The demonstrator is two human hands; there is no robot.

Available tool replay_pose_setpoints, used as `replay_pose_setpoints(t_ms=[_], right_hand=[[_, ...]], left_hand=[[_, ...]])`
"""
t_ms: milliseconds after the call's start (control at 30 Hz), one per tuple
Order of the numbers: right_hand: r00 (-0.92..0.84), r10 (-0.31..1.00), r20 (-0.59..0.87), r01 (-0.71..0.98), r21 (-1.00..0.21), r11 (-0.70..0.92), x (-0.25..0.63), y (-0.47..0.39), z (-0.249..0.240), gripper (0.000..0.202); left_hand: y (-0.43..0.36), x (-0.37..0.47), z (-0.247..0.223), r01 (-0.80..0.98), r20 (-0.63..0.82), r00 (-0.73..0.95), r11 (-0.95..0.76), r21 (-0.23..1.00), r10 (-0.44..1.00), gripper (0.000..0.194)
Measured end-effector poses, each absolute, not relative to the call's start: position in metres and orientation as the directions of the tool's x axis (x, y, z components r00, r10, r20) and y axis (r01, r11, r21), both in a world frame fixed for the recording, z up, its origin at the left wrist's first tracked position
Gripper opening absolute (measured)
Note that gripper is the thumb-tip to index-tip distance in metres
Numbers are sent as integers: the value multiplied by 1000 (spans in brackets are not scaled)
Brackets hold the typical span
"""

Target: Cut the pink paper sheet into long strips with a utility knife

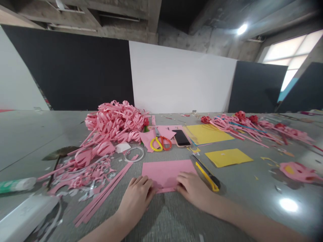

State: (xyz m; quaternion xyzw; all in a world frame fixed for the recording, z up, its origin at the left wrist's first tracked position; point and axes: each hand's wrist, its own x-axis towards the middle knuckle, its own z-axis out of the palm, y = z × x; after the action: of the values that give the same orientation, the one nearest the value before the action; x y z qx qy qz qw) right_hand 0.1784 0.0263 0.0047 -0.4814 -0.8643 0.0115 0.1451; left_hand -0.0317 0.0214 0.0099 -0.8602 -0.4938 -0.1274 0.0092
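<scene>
A pink paper sheet (168, 171) lies in front of me, its near edge folded into a narrow strip. My left hand (138, 195) has its fingers curled together on the near left corner of the sheet. At the near right corner, my right hand (191, 190) is closed on the paper edge, fingertips pressed down. Right of the sheet rests a yellow and black utility knife (207, 174). Beyond the sheet are scissors (161, 144) with yellow and red handles and a phone (182, 138).
Pink paper flowers (117, 121) are heaped at the back left, with scraps (83, 174) and long strips (103, 195) nearer. A tape roll (134, 154) sits left of the sheet. Yellow paper (228, 158) and more flowers (242, 124) lie right.
</scene>
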Motion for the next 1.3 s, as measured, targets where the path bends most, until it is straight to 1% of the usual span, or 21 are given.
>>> replay_pose_setpoints(t_ms=[200, 567, 767, 933, 1067, 1300], right_hand=[[-491, 845, 214, 833, -169, 527, 178, 27, 7, 15], [-481, 856, 190, 849, -142, 508, 176, 27, 7, 12], [-467, 868, 168, 869, -94, 485, 175, 26, 10, 10], [-433, 887, 162, 894, -43, 445, 179, 25, 15, 21], [-422, 893, 158, 902, -28, 432, 181, 25, 17, 20], [-446, 890, 93, 889, -68, 452, 185, 27, 22, 18]], left_hand=[[22, -31, 10, 863, 206, 471, -496, 92, 858, 16], [22, -31, 10, 868, 181, 475, -492, 62, 861, 15], [22, -30, 9, 874, 174, 476, -486, 19, 862, 15], [20, -29, 12, 879, 179, 472, -475, -27, 863, 14], [19, -28, 12, 886, 170, 463, -462, -49, 870, 10], [16, -27, 12, 903, 170, 426, -427, -33, 888, 14]])
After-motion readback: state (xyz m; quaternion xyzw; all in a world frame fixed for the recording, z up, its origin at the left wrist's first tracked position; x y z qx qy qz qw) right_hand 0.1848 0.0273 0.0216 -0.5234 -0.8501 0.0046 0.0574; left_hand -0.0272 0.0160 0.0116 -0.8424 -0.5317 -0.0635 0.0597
